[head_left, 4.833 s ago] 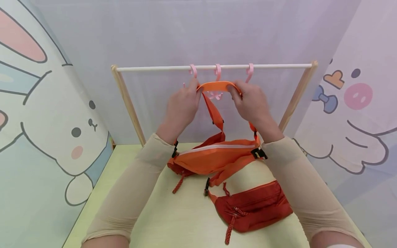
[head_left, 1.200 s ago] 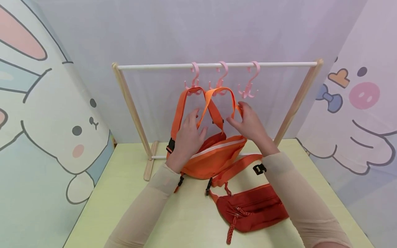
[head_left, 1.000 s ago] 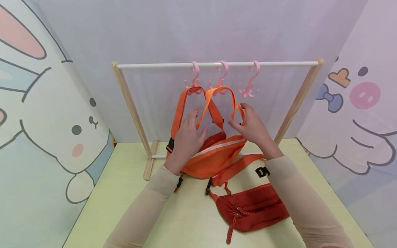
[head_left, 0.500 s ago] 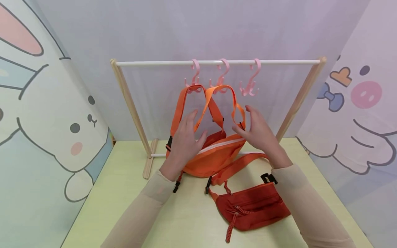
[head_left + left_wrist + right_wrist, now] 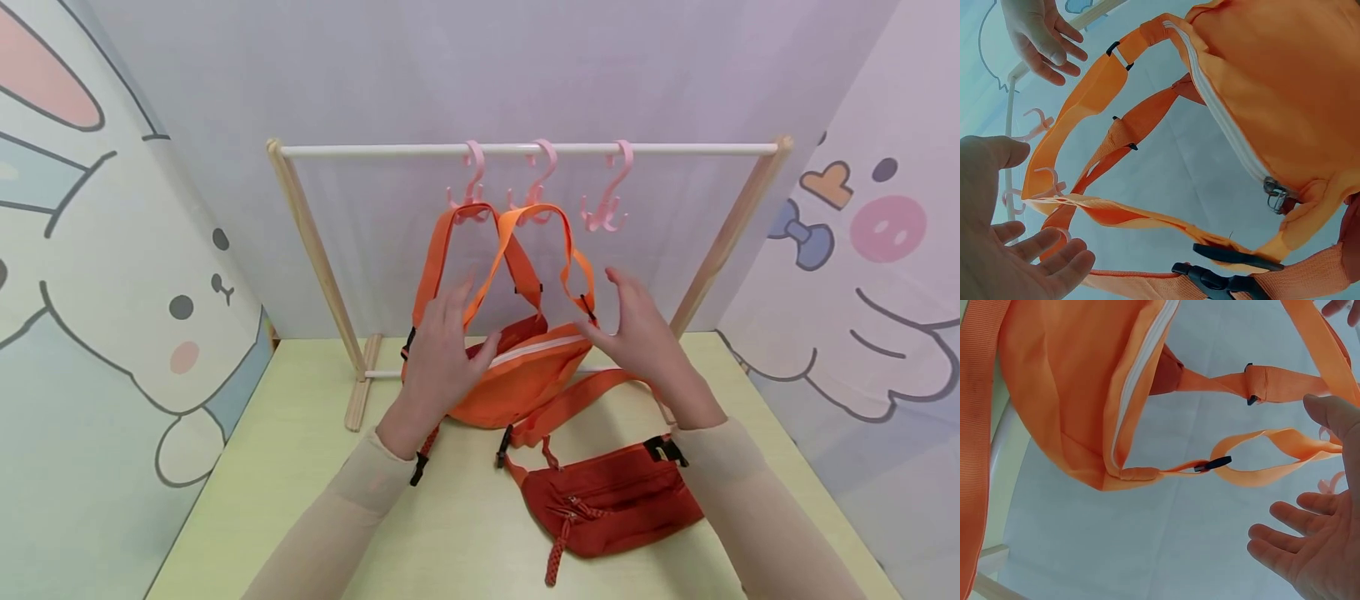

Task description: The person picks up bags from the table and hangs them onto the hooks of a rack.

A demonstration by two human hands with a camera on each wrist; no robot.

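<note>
An orange waist bag [image 5: 525, 383] with a white zipper hangs by its bright orange strap [image 5: 532, 210] from the middle pink hook [image 5: 542, 171]. Behind it, a darker red bag [image 5: 517, 333], mostly hidden, hangs by a red-orange strap [image 5: 433, 267] on the left pink hook [image 5: 474, 171]. My left hand [image 5: 441, 354], fingers spread, is in front of the orange bag's left part; the left wrist view shows its palm [image 5: 991, 231] holding nothing. To the right of the strap, my right hand [image 5: 641, 333] stands apart from it, thumb and fingers extended.
A third pink hook [image 5: 604, 208] hangs on the white rod [image 5: 697, 149] with nothing on it. Lying on the table [image 5: 300, 483] at front right is a red waist bag [image 5: 611, 504], its orange strap [image 5: 577, 404] and black buckle trailing. Wooden posts [image 5: 318, 258] support the rod.
Earlier both hands gripped the orange strap near the hooks. The strap now hangs on the middle hook, let go by both hands. The right hand has drawn away right and down; the left lowered slightly.
</note>
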